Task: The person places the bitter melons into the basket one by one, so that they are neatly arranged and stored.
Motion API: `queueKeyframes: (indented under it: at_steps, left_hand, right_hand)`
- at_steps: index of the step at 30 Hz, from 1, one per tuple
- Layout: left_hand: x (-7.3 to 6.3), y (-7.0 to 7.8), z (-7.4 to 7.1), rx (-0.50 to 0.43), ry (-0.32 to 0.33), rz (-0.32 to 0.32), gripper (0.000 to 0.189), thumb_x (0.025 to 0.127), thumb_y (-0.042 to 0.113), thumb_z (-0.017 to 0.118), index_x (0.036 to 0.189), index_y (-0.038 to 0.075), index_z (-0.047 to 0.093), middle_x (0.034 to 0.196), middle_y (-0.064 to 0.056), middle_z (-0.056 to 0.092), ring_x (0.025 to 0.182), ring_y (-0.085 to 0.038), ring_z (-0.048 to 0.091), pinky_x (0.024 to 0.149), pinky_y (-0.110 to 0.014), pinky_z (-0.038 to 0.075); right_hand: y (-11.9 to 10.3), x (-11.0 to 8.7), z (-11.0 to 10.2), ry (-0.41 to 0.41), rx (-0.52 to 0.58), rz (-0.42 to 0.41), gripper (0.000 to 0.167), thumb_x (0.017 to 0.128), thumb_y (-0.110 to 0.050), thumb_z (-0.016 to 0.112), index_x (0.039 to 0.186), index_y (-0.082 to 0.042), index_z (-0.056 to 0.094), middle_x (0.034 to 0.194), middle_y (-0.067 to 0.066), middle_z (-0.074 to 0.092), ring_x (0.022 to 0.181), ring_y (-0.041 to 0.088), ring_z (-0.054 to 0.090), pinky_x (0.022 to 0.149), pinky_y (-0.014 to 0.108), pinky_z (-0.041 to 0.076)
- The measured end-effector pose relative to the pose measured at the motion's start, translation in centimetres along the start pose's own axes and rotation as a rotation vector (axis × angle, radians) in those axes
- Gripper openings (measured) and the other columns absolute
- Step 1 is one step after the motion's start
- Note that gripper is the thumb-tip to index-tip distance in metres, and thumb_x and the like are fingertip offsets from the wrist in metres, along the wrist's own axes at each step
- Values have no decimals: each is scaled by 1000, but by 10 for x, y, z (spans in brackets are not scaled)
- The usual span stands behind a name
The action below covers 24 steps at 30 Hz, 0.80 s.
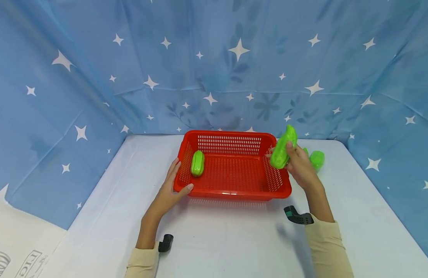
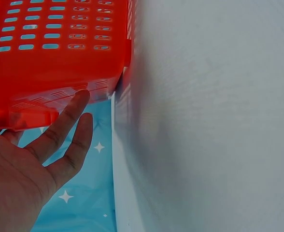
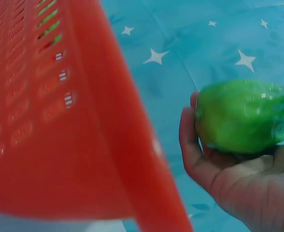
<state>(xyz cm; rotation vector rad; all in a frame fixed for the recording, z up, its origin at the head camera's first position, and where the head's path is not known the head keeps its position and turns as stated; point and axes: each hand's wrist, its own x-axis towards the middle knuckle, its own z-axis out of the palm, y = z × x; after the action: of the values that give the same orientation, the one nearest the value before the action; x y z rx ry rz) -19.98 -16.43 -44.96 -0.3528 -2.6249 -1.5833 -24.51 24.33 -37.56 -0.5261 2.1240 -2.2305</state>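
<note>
A red plastic basket with slotted walls stands on the white table. At its front left corner is my left hand, thumb over the front rim and fingers along the left side. The left wrist view shows two straight, spread fingers beside the basket wall. My right hand grips a long, bright green, lumpy vegetable with a tapered tip, raised at the basket's right rim. Thumb and fingers lie on opposite sides of it. Inside the basket, at the left, lies a smaller ridged green vegetable.
Right of the basket, partly behind my right hand, more green vegetables lie on the table. A blue curtain with white stars hangs along the table's back and sides.
</note>
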Motion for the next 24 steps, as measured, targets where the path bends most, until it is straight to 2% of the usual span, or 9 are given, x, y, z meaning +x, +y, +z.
queueKeyframes:
  at_steps: [5,10,13,19,24]
  left_hand:
    - [1,-7,1,2,4,9,90,87,47,68,157,30,15,164,15,4,152,-22,12,109,-59,38]
    - [0,-6,1,5,5,19,90,87,48,68,157,28,15,164,15,4,152,-23,13,108,-59,38]
    - [0,-5,1,-1,4,17,90,87,46,68,157,28,15,164,15,5,152,-22,12,109,-58,38]
    - [1,-5,0,-16,-5,20,90,87,39,69,157,25,14,165,10,3,152,-24,11,110,-60,35]
    - [2,-5,0,-12,-3,20,90,87,39,69,157,26,14,165,11,3,152,-23,10,111,-61,33]
  right_hand:
    - [0,9,5,-3,100,32,38,105,-36,36,134,-11,36,116,7,57,107,15,66,87,23,56]
    - [-4,21,10,4,140,164,46,103,-43,37,140,-18,24,111,5,43,101,14,57,84,24,55]
    - [-5,27,14,-15,137,243,52,103,-46,36,145,-23,14,113,2,37,100,15,50,82,26,53]
    - [-7,38,22,-68,130,354,64,106,-41,30,153,-18,-5,125,1,30,109,16,40,83,28,51]
    - [-9,56,30,-95,122,402,64,106,-35,32,154,-10,-3,126,5,33,108,19,44,83,34,53]
